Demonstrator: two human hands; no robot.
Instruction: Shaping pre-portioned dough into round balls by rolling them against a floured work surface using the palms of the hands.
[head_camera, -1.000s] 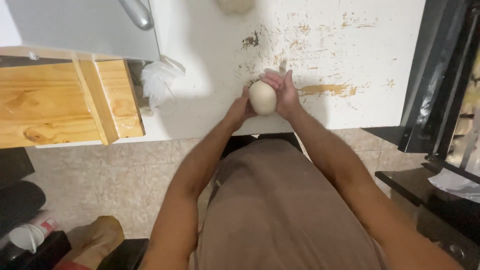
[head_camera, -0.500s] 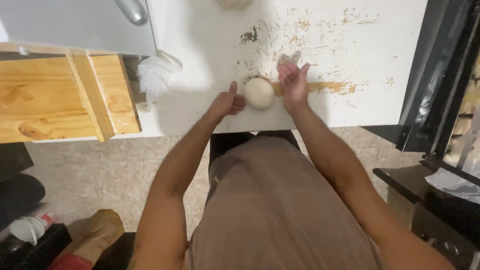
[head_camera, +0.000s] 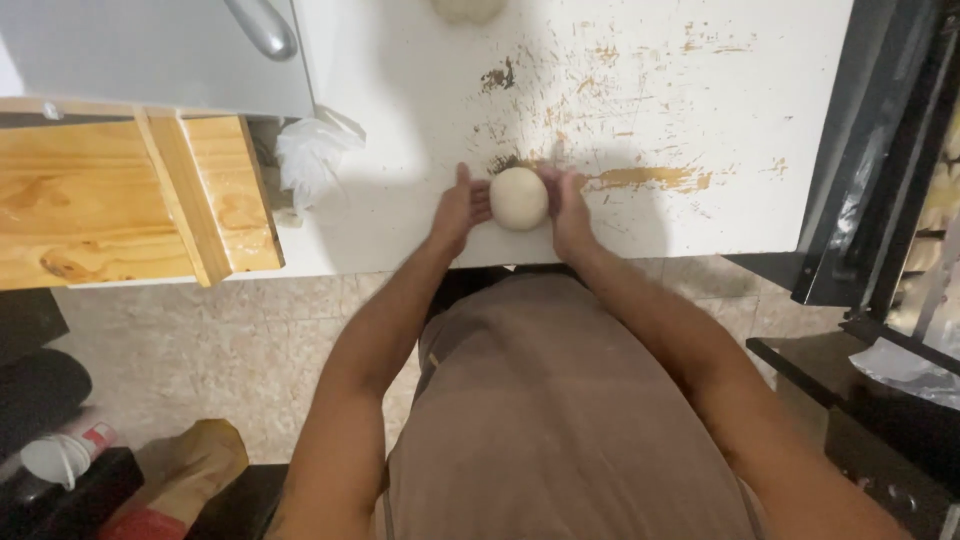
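A pale round dough ball (head_camera: 518, 197) rests on the worn white table (head_camera: 700, 120), close to its near edge. My left hand (head_camera: 458, 208) cups its left side with the fingers upright. My right hand (head_camera: 567, 207) presses flat against the ball's right side. Both palms touch the ball, which sits between them on the table surface.
A second dough piece (head_camera: 467, 8) lies at the far edge of the table. A crumpled white bag (head_camera: 310, 160) and a wooden board (head_camera: 130, 200) are to the left, below a grey metal box (head_camera: 150, 50). A dark rack (head_camera: 880, 180) stands on the right.
My hands were apart from the ball half a second ago, the right one lifted open. Both have closed in and now cup the ball from either side.
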